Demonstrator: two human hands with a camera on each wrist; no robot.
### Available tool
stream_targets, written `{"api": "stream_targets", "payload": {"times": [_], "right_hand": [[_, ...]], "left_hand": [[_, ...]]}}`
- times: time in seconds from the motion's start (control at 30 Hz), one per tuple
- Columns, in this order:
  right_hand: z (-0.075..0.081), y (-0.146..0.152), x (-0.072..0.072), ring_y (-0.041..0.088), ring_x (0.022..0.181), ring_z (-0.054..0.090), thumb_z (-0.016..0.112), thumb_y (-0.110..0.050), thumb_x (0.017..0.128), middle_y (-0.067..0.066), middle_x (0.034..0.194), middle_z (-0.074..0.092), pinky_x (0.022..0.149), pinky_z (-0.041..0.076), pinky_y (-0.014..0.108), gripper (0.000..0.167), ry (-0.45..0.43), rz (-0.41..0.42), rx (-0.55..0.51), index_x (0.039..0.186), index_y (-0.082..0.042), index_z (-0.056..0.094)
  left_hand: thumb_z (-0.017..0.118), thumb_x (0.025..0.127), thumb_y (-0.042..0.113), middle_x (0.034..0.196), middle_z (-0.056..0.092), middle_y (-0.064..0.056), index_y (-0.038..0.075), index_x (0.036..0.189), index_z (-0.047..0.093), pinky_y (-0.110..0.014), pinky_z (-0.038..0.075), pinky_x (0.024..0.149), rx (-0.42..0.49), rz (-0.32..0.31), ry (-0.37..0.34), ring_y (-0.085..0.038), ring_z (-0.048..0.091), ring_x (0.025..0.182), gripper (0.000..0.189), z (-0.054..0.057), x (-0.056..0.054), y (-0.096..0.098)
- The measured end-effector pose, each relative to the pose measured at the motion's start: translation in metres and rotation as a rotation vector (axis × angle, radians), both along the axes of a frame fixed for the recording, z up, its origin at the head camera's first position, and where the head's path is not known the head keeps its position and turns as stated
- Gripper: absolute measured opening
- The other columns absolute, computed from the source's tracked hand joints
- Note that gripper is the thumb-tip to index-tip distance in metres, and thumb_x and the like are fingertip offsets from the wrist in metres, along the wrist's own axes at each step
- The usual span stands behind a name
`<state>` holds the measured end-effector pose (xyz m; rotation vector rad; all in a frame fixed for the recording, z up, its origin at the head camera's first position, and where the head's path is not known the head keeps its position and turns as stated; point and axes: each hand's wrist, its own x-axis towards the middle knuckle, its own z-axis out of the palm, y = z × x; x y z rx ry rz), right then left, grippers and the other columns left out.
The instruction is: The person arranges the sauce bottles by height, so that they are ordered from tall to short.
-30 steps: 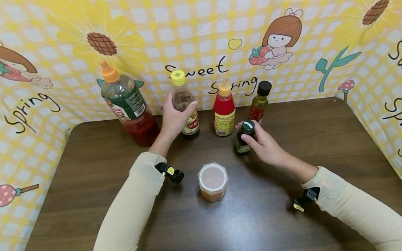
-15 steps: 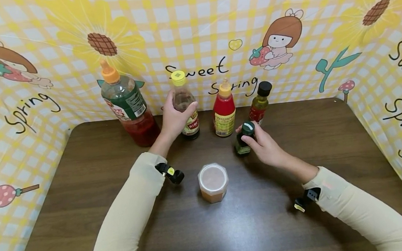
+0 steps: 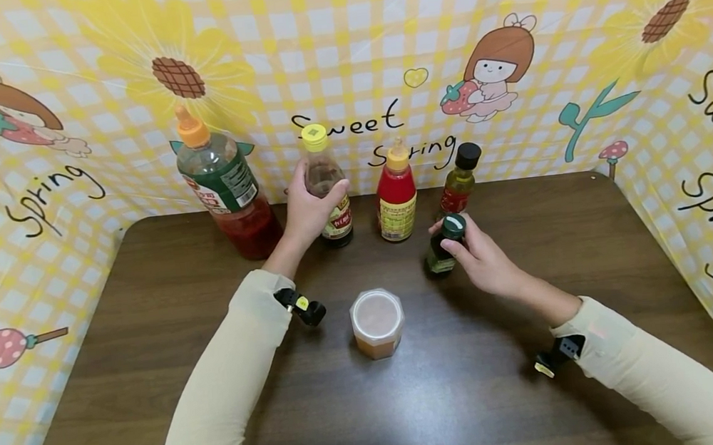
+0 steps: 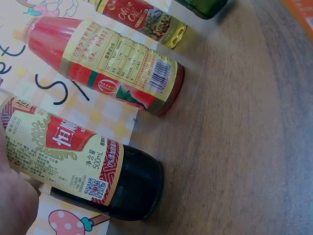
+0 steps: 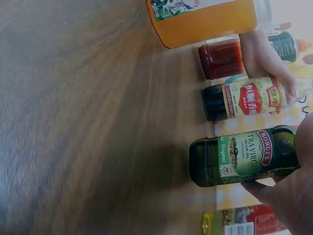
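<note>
Two hands at a table [image 3: 323, 412], each gripping a bottle. The left hand [image 3: 306, 211] was closed around the dark bottle [image 3: 326, 177], its thumb lying across the front below the yellow cap; the bottle stood upright near the rear edge, its base on the tabletop. The right hand [image 3: 488, 263] gripped the green bottle [image 3: 440, 259] high, near its cap, thumb on the near side; this bottle was roughly upright in front of the rear row, but whether its base touched the table could not be told. Between the two held bottles, farther back than the green one, stood the ketchup [image 3: 397, 208]. The black-capped bottle [image 3: 461, 185] stood just behind the right hand, partly covered by it. The big bottle [image 3: 224, 185], orange-capped, stood left of the dark bottle. The lidded jar [image 3: 378, 326] stood nearer the person, between the forearms. Behind hung a checked cloth [image 3: 340, 52].
</note>
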<state>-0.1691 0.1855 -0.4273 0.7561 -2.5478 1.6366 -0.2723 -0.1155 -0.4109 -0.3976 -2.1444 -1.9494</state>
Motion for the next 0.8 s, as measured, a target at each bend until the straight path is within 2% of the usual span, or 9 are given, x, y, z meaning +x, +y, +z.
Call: {"api": "stream_targets", "payload": {"times": [0.23, 0.5, 0.8], "right_hand": [[0.009, 0.012, 0.002, 0.03, 0.121, 0.054, 0.049, 0.005, 0.104, 0.025, 0.128, 0.06, 0.097, 0.041, 0.012, 0.026, 0.033, -0.019, -0.011, 0.129, 0.01, 0.045], [0.015, 0.028, 0.0, 0.006, 0.118, 0.052, 0.047, 0.003, 0.105, 0.025, 0.128, 0.058, 0.097, 0.041, 0.012, 0.027, 0.029, -0.037, -0.027, 0.13, 0.012, 0.042], [0.026, 0.047, -0.003, 0.002, 0.115, 0.052, 0.044, -0.001, 0.107, 0.026, 0.13, 0.057, 0.095, 0.04, 0.011, 0.027, 0.031, -0.085, -0.016, 0.131, 0.011, 0.042]], "left_hand": [[0.077, 0.089, 0.014, 0.117, 0.062, -0.009, 0.005, 0.129, 0.053, -0.032, 0.053, 0.09, -0.004, 0.001, -0.003, -0.021, 0.063, 0.107, 0.047, 0.0, 0.0, 0.0], [0.077, 0.09, 0.015, 0.119, 0.062, -0.009, 0.005, 0.13, 0.052, -0.035, 0.053, 0.093, -0.014, 0.008, -0.006, -0.022, 0.062, 0.109, 0.048, 0.0, 0.0, 0.0], [0.078, 0.089, 0.018, 0.12, 0.062, -0.01, 0.006, 0.132, 0.051, -0.035, 0.053, 0.093, -0.032, 0.013, -0.007, -0.021, 0.062, 0.109, 0.052, 0.0, 0.001, 0.0]]}}
